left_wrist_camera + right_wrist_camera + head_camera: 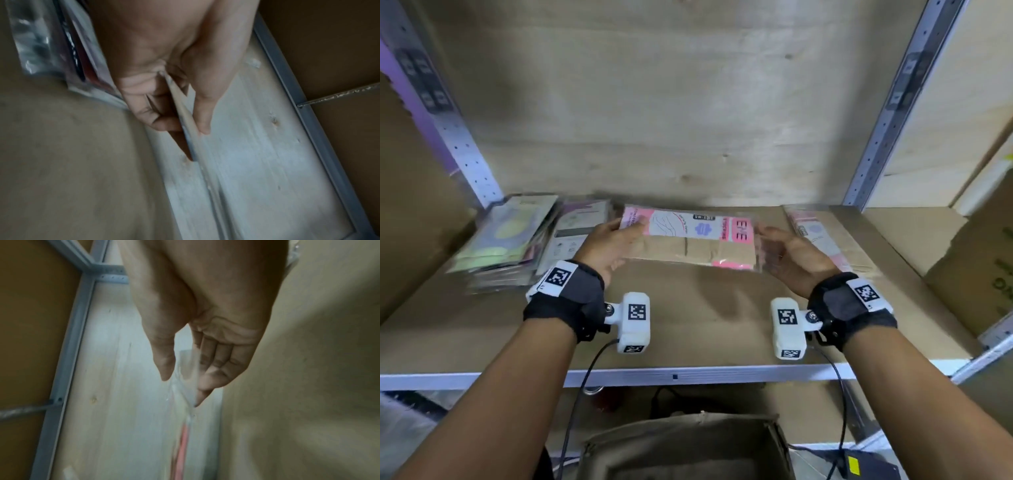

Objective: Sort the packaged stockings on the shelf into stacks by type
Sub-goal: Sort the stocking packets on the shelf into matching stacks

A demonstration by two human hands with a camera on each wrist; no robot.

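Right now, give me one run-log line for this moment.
step: sorting | held: pink stocking pack | left hand: pinches left end | right hand: holds right end | pack: above shelf | pink stack: right

A pink-and-white stocking packet [688, 236] in clear wrap sits at frame centre, lengthwise left to right, raised above the shelf [688, 329]. Greenish and grey packets are stacked [510, 240] at middle left; a pink stack [811, 229] lies at middle right.

I hold a stocking packet [688, 240] between my left hand [607, 248] at nine o'clock and right hand [792, 257] at three, above the shelf [688, 329]; stacks [506, 240] lie at ten, another packet [815, 229] at two.
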